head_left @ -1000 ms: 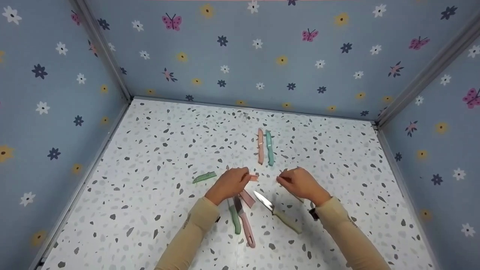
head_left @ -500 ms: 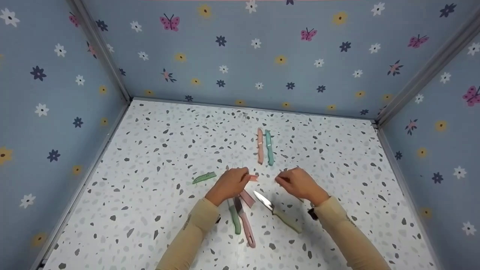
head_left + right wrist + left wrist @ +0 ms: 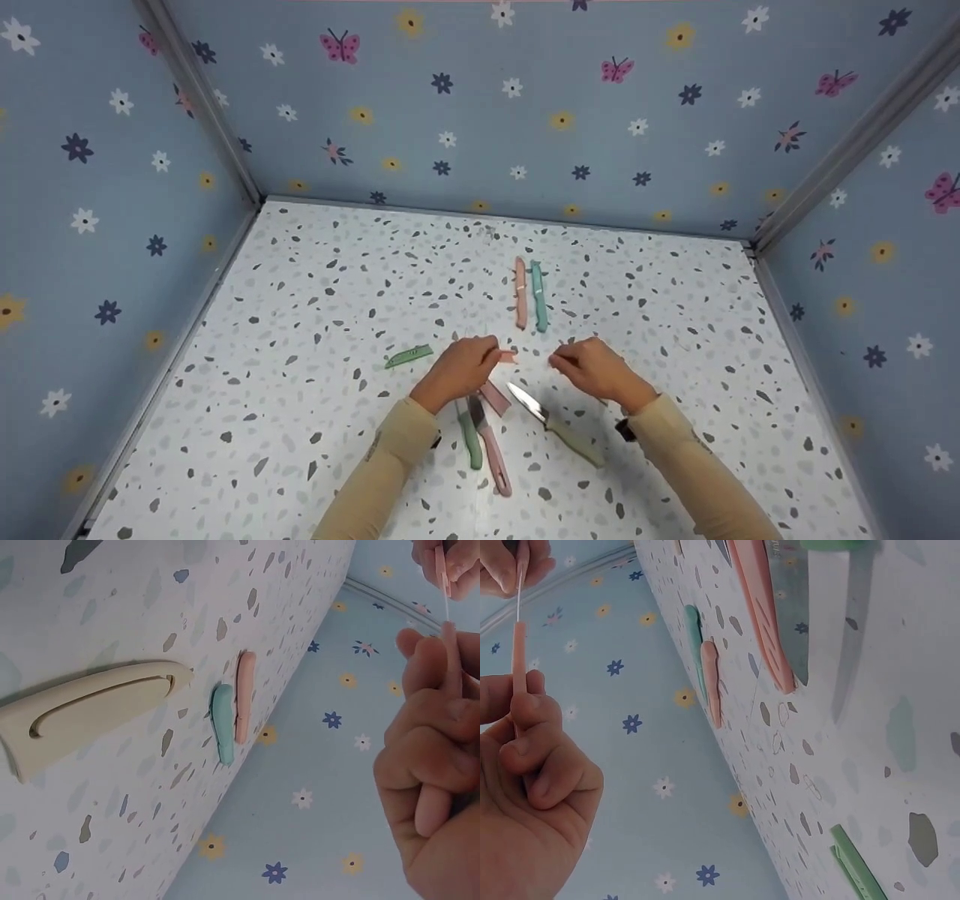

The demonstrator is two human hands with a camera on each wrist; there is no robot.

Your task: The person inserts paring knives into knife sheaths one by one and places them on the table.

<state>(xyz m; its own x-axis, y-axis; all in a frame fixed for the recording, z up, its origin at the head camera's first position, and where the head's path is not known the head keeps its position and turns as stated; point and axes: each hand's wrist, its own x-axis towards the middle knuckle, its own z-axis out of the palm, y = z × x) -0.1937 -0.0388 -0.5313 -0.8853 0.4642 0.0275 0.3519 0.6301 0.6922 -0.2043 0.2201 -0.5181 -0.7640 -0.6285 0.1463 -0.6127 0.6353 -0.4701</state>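
Observation:
My left hand (image 3: 461,369) pinches a peach blade sheath (image 3: 519,652). My right hand (image 3: 600,370) has its fingers wrapped round the peach handle of a knife (image 3: 433,808). Between the hands, the thin bright blade (image 3: 520,604) lines up with the sheath's mouth, its tip end right at or inside it. Both hands are raised over the table. Below the left hand lie a pink knife (image 3: 495,461), a pink sheath (image 3: 495,397) and a green knife (image 3: 470,441). A cream-handled knife (image 3: 574,442) lies bare, pointing up-left, between the forearms.
Beyond the hands, a peach knife (image 3: 521,292) and a teal knife (image 3: 539,296) lie side by side, sheathed. A green sheath (image 3: 409,355) is left of the left hand. The cream sheath (image 3: 97,705) lies under the right hand. Flowered walls (image 3: 517,112) enclose the speckled table (image 3: 337,285).
My right hand has drifted very slightly left, toward the left hand. The left hand and the things on the table stay put.

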